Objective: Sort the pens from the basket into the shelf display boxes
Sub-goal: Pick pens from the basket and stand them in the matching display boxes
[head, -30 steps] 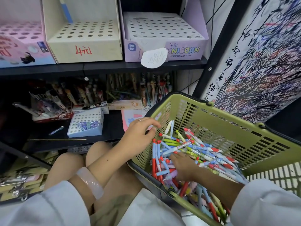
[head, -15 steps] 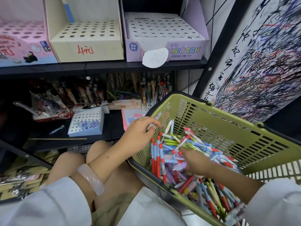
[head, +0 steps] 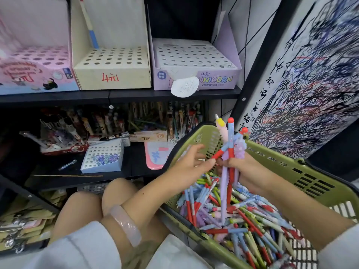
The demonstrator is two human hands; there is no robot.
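A green plastic basket (head: 303, 171) at the lower right holds a heap of many coloured pens (head: 239, 216). My right hand (head: 246, 169) is shut on a small bunch of pens (head: 230, 150), red-and-blue and purple ones, held upright above the heap. My left hand (head: 186, 164) is beside the bunch with fingers apart, its fingertips touching a red pen in the bunch. On the upper shelf stand three display boxes with hole grids: a pink one (head: 33, 74), a cream one (head: 112, 65) and a lilac unicorn box (head: 194, 61).
A black shelf board (head: 120, 95) carries the boxes. The lower shelf has filled pen displays (head: 108, 123), a small white hole box (head: 103, 157) and a pink pad (head: 155, 154). A scribbled test sheet (head: 310, 84) stands right. My bare knees (head: 93, 202) are below.
My right hand has risen out of the pen heap with a bunch of pens. My left hand left the basket rim and moved right to the bunch.
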